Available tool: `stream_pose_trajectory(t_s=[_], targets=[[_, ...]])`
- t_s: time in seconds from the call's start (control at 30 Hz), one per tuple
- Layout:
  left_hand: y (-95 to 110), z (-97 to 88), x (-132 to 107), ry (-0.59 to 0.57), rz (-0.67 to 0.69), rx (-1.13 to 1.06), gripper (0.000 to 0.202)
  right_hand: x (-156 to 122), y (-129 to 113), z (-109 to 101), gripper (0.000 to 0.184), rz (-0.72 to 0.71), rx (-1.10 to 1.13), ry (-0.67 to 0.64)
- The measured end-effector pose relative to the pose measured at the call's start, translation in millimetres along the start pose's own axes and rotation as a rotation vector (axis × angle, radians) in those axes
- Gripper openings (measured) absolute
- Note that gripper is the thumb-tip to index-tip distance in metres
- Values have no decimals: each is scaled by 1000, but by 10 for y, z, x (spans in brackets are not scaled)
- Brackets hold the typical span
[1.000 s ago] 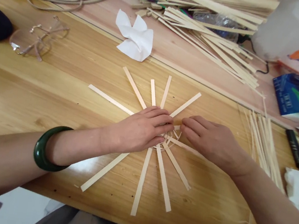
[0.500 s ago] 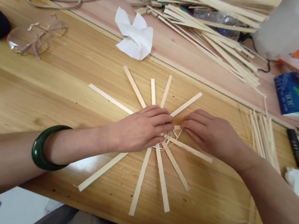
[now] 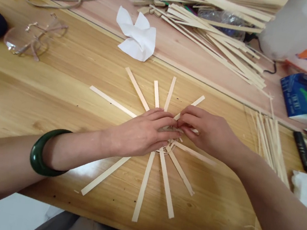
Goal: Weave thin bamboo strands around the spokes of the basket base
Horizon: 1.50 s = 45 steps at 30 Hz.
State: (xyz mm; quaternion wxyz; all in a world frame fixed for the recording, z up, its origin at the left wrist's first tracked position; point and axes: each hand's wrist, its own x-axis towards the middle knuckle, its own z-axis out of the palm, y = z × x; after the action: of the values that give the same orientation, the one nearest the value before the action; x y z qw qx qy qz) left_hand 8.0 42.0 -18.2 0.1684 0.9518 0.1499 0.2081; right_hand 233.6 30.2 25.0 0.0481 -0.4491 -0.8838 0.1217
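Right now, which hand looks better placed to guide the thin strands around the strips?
Probably the right hand: its fingers are bunched together near the edge of the thin strands. The left hand lies palm-down over the middle of the strips, seemingly steadying them.

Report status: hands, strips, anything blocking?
Left hand over centre of radiating strips. Right hand beside it, grip unclear. Strips fanned out; hands partly hide centre.

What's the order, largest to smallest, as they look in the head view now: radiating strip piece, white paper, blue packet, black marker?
1. Radiating strip piece, clearly largest by overall spread.
2. White paper and blue packet: too alike to rank against each other.
3. Black marker, smallest.
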Motion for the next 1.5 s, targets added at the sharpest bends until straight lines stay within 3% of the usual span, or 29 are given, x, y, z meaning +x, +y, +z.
stream_pose_trajectory(t_s=[0.2, 0.37, 0.47, 0.63, 0.83, 0.97, 1.07, 1.27, 1.5], targets=[[20, 12, -6, 12, 1, 41, 30, -4, -20, 19, 9, 101, 39, 20], [57, -1, -3, 26, -22, 32, 29, -223, -134, 83, 10, 192, -80, 318], [73, -8, -1, 12, -39, 33, 32, -365, -326, 192, 11, 248, -120, 427], [81, 12, -10, -10, -48, 50, 33, -402, -646, 413, 17, 323, -99, 464], [22, -41, -40, -9, -50, -99, 33, -343, -680, 566, 13, 340, -80, 539], [-44, -114, -64, 122, -149, -352, 34, -346, -673, 585, 13, 315, -91, 556], [-79, -101, -66, 229, -290, -328, 36, -344, -684, 587, 14, 306, -127, 569], [-46, -49, -16, 20, -288, -75, 52, -332, -664, 630, 13, 301, -109, 623], [-39, -100, 9, 12, -278, -104, 50, -349, -617, 672, 17, 303, 4, 633]])
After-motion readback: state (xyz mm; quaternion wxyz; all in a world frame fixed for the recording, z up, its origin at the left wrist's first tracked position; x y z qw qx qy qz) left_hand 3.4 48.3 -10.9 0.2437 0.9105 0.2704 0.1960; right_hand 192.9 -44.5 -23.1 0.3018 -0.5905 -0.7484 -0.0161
